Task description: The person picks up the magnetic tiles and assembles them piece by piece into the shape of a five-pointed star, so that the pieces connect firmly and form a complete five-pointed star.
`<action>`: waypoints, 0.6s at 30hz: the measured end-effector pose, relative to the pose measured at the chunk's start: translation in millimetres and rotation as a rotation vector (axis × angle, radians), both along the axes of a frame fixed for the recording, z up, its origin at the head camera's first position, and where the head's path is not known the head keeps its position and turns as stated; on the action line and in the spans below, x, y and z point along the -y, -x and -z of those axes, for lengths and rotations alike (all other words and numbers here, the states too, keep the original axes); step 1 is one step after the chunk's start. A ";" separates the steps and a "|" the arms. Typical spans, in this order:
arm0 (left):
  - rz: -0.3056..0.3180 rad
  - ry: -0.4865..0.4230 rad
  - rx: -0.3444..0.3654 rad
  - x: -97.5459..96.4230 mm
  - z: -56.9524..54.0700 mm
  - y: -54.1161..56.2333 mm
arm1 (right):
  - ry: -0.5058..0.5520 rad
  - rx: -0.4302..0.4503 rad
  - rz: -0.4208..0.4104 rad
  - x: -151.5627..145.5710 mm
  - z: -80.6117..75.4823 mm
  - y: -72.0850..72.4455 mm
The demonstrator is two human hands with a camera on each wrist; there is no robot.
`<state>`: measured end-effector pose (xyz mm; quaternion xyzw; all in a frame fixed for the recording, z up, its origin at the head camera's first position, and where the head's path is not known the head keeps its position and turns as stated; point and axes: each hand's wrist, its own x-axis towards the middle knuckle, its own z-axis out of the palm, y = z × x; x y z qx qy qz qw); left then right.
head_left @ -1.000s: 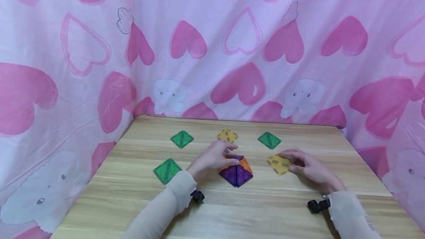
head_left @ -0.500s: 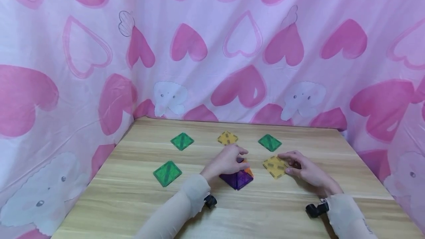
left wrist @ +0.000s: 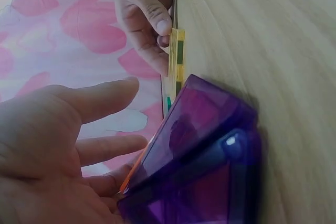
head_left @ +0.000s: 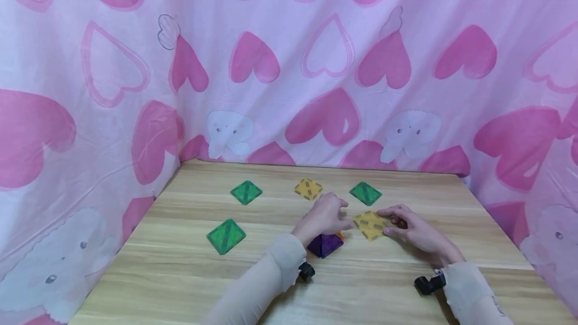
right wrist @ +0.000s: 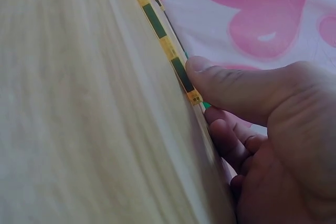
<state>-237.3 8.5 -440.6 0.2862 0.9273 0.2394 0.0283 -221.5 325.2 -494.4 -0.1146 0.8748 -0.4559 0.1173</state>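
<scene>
In the head view my left hand reaches over a small pyramid of purple and orange magnetic tiles, hiding much of it. Its fingers are extended, holding nothing, with the fingertips just short of a yellow square magnetic tile. The left wrist view has the purple side of the pyramid beside the relaxed left fingers. My right hand pinches the right side of the yellow tile with thumb and fingers. Seen edge-on in the right wrist view, that tile lies low over the table against the thumb.
Green square tiles lie at the left, back left and back right of the wooden table. Another yellow tile sits at the back middle. A pink heart-print curtain surrounds the table.
My left hand has moved right across the pyramid toward the yellow tile. The yellow tile has shifted slightly left with my right hand at its side.
</scene>
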 end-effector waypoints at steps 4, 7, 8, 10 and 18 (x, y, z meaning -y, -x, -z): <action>-0.017 0.013 -0.001 -6.3 21.0 17.2 | -0.051 -0.034 0.001 2.7 -0.1 1.7; -0.018 -0.013 -0.008 -9.8 54.3 41.4 | -0.086 -0.075 -0.012 3.8 -1.1 2.2; -0.016 -0.011 -0.015 -10.9 62.9 48.1 | -0.094 -0.087 -0.017 3.8 -1.4 2.2; -0.017 -0.015 -0.034 -13.5 76.6 56.7 | -0.098 -0.095 -0.023 3.9 -1.9 1.7; -0.012 0.020 -0.048 -4.1 20.3 18.1 | -0.084 -0.065 -0.023 5.3 -1.9 1.6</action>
